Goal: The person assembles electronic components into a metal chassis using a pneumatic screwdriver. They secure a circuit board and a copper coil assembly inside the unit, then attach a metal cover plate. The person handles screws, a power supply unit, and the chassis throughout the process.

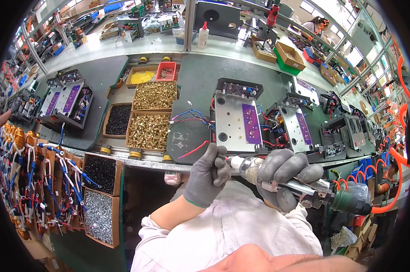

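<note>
My right hand (286, 174), in a grey glove, is wrapped round an air screwdriver (311, 192) held level in front of my chest, its nose pointing left. An orange coiled hose (397, 192) runs off its rear end. The gloved fingers of my left hand (207, 174) are pinched together close to the driver's tip; whatever they hold is too small to name. Just beyond both hands is an electronic unit (227, 120) with a silver metal plate and a purple circuit board (250, 123). Loose wires (196, 115) stick out of its left side, and a red wire (193, 149) ends near my left hand.
Boxes of brass-coloured fasteners (155, 95), black screws (119, 119) and silver screws (101, 215) stand to the left. Bundled cables (46, 181) hang at far left. More units (295, 124) sit right, another (67, 102) left. A white bottle (203, 37) stands behind.
</note>
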Demonstrator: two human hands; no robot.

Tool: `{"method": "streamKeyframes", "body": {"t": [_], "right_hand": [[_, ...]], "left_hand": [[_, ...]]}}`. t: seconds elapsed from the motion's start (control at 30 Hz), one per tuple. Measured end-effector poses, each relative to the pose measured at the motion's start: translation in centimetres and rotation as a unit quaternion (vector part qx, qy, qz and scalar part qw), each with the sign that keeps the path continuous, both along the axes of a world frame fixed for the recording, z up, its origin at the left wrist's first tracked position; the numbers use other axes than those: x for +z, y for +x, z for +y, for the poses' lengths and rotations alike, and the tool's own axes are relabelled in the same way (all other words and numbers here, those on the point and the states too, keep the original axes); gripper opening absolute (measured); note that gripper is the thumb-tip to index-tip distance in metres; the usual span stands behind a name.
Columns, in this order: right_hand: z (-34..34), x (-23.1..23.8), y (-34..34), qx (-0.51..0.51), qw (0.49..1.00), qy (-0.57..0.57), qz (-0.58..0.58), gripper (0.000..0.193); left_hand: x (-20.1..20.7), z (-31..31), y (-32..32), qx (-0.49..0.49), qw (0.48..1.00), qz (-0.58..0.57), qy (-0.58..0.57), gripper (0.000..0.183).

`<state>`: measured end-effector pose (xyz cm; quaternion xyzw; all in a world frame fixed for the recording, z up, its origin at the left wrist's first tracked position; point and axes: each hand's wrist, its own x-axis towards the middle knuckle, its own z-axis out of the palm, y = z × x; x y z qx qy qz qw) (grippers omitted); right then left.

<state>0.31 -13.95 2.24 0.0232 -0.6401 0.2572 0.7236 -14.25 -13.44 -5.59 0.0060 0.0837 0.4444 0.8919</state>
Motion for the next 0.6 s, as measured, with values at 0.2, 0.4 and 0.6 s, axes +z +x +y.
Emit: {"method": "streamKeyframes", "body": {"t": [0.2, 0.4, 0.6], "right_hand": [[1.1, 0.5, 0.4, 0.043, 0.999, 0.006, -0.006, 0.037], [3.6, 2.9, 1.5, -0.067, 0.985, -0.156, 0.041, 0.041], [7.6, 0.7, 3.6, -0.069, 0.96, -0.27, -0.008, 0.039]], "left_hand": [[1.0, -0.5, 0.0, -0.008, 0.989, 0.142, 0.04, 0.035], [-3.0, 1.8, -1.4, 0.141, 0.863, 0.471, 0.116, 0.033], [-8.0, 4.0, -0.1, 0.037, 0.822, 0.51, 0.251, 0.034]]}}
